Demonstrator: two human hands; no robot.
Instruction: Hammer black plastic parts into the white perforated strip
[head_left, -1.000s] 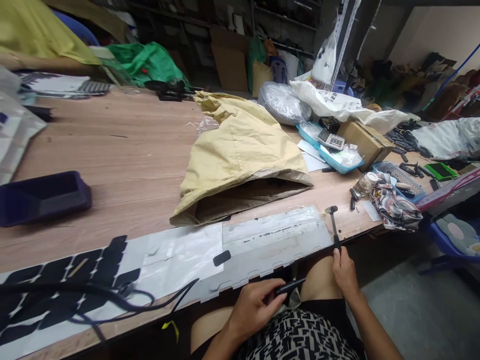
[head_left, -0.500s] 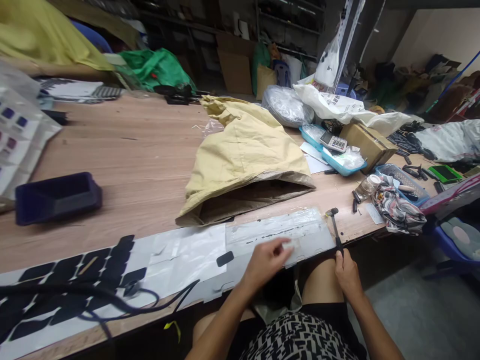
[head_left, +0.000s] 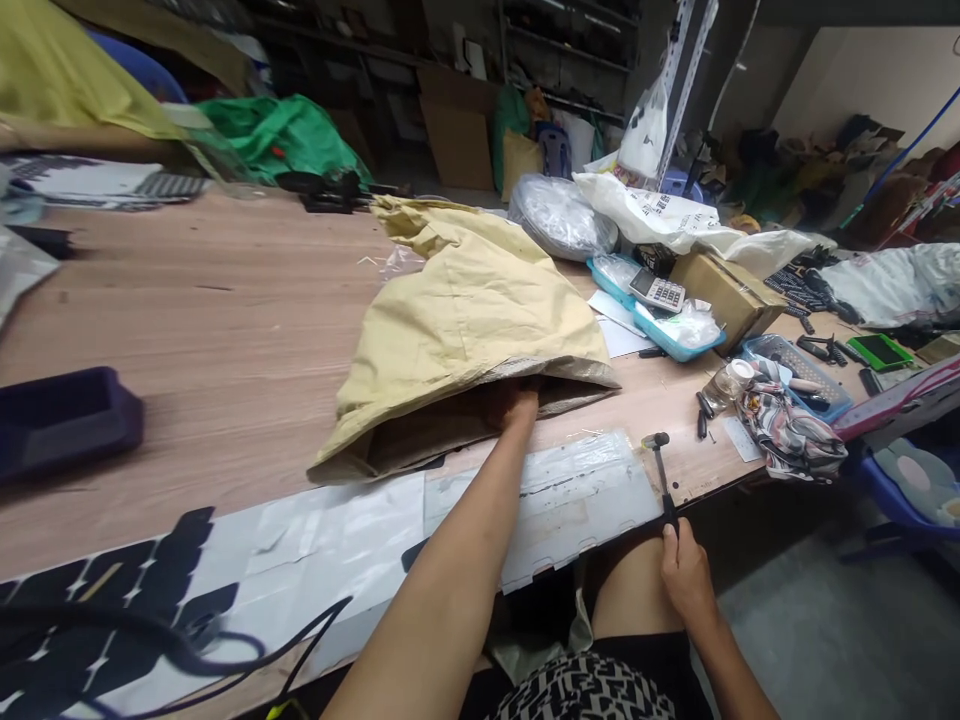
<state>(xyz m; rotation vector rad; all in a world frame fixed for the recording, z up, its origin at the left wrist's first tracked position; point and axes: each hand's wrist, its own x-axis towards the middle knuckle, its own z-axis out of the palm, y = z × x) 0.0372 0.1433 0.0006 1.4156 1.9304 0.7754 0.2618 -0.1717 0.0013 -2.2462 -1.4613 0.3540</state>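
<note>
My left hand (head_left: 517, 405) reaches into the open mouth of a pale yellow sack (head_left: 480, 310) that lies on the table. Its fingers are hidden in the dark inside the sack. At the table's front edge my right hand (head_left: 686, 572) is wrapped round the black handle of a small hammer (head_left: 661, 470), whose head is over the wooden surface. Between my hands lies a white board (head_left: 592, 500) covered in clear film, its near edge along the table's edge. A black rounded pad, partly covered by my left forearm, rests on the board.
Black rounded pads (head_left: 142, 570) lie in rows on a white sheet at the left, under dark cables (head_left: 247, 655). A dark purple tray (head_left: 67, 425) sits behind them. To the right are a calculator (head_left: 658, 290), a cardboard box (head_left: 727, 298) and a blue basket (head_left: 799, 375).
My left hand has moved from above the white board forward into the mouth of the sack. The right hand still holds the hammer in about the same place. The view has shifted slightly.
</note>
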